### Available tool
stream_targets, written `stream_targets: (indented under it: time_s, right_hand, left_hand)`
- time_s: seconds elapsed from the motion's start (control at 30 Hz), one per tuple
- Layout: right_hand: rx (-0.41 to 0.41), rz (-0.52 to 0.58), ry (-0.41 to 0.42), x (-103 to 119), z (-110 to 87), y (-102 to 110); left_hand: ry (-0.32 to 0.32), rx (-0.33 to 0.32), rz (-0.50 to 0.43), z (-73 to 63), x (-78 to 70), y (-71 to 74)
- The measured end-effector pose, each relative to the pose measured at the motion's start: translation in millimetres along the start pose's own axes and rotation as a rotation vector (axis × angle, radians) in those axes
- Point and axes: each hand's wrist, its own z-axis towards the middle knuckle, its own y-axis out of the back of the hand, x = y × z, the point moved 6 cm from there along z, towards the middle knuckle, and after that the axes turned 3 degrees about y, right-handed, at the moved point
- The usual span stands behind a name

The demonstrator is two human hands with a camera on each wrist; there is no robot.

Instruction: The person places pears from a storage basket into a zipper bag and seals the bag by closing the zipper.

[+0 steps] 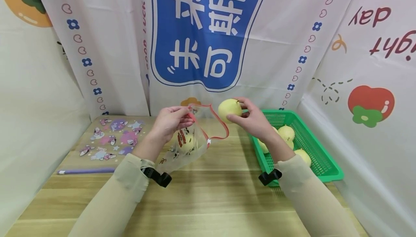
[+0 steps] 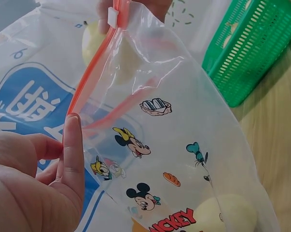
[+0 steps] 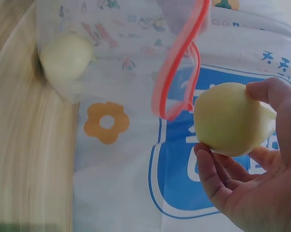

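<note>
My left hand (image 1: 171,122) pinches the red rim of a clear slider zip bag (image 2: 184,140) printed with cartoon figures. The bag's mouth gapes toward the right, with the white slider (image 1: 209,141) at its lower corner. One pale yellow pear (image 3: 67,57) lies inside the bag, near its bottom. My right hand (image 1: 251,117) grips another pear (image 1: 229,110) between thumb and fingers, just right of the bag's mouth and apart from it. In the right wrist view, the held pear (image 3: 232,119) has its stem end toward the palm.
A green plastic basket (image 1: 320,150) stands on the right of the wooden table (image 1: 208,201), with several pears (image 1: 286,133) in it. At left lies a printed flat bag (image 1: 113,136) with a purple strip (image 1: 87,171) along its near edge. Printed cloth (image 1: 279,31) hangs behind.
</note>
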Motion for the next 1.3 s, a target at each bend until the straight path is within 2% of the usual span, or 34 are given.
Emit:
stream_targets:
  time_s: [0.23, 0.47, 0.63, 0.83, 1.1, 1.23, 1.3]
  right_hand:
    - [0.038, -0.013, 0.043, 12.5, 3.2, -24.9]
    - [0.054, -0.004, 0.002, 12.0, 8.6, -41.0]
    - [0.093, -0.042, 0.016, 13.7, 12.5, -50.4]
    - [0.143, -0.108, -0.004, 16.6, 14.0, -58.5]
    - [0.233, -0.232, 0.075, 23.4, 16.3, -66.6]
    - [0.308, -0.325, 0.085, 22.9, 17.9, -71.7]
    - [0.372, -0.373, 0.090, 21.7, 19.5, -75.9]
  left_hand:
    - [-0.005, 0.000, 0.012, -0.6, -1.6, -1.4]
    - [-0.008, -0.007, 0.019, -0.8, -2.2, -1.5]
    - [-0.011, -0.006, 0.015, -0.9, -3.0, -1.5]
    - [-0.013, -0.006, 0.013, -0.2, -3.1, -1.0]
    - [-0.005, -0.003, 0.011, 1.3, -3.3, -1.6]
    - [-0.002, -0.003, 0.008, 0.2, -3.5, -2.0]
    - [-0.004, -0.001, 0.002, -0.5, -3.5, -2.5]
